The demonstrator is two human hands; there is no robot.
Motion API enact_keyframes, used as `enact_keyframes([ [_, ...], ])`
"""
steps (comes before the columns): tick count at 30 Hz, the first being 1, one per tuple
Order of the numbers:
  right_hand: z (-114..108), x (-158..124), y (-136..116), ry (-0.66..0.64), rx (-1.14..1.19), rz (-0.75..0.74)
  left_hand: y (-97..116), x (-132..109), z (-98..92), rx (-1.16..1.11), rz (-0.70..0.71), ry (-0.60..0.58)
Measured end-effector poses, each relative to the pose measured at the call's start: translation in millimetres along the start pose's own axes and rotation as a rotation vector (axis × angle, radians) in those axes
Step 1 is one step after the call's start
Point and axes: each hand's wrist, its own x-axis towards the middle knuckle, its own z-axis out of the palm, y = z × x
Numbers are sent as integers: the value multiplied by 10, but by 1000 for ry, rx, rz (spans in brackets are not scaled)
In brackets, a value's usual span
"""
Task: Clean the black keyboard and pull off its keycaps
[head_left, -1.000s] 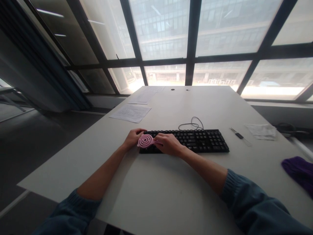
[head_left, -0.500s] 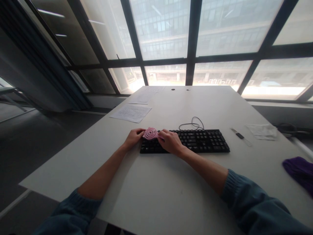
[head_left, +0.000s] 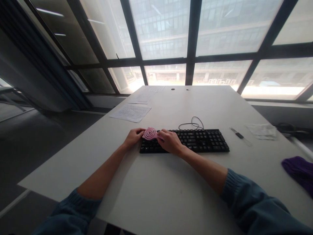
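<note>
- Plainly, the right hand (head_left: 170,142) is gripping a pink brush (head_left: 149,133) by its handle, fingers closed around it; the round spiral head is lying over the left end of a black keyboard (head_left: 205,141), bristles facing the keys.
- The left hand (head_left: 133,137) is resting at that same end, beside the brush head; whether its fingers are pinching the keyboard, I cannot tell.
- The brush is looking light and slightly springy, its handle offering the surest hold.
- The keyboard is lying flat on the white table (head_left: 166,182), seeming stiff, probably best steadied by its end edges.
</note>
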Motion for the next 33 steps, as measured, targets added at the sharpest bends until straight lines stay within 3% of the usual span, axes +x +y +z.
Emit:
enact_keyframes([
  [4,-15,-19,18,12,58,-98,-4,-9,-4,-14,-16,5],
  [10,-30,-37,16,-71,100,-245,-51,-8,-2,10,-77,27],
  [16,5,-20,17,-20,46,-158,-25,-6,-6,10,-40,13],
  [24,13,2,10,45,-53,76,42,-10,-7,17,-14,8],
  [33,5,-3,6,62,-28,65,50,-13,-4,-10,-23,18],
])
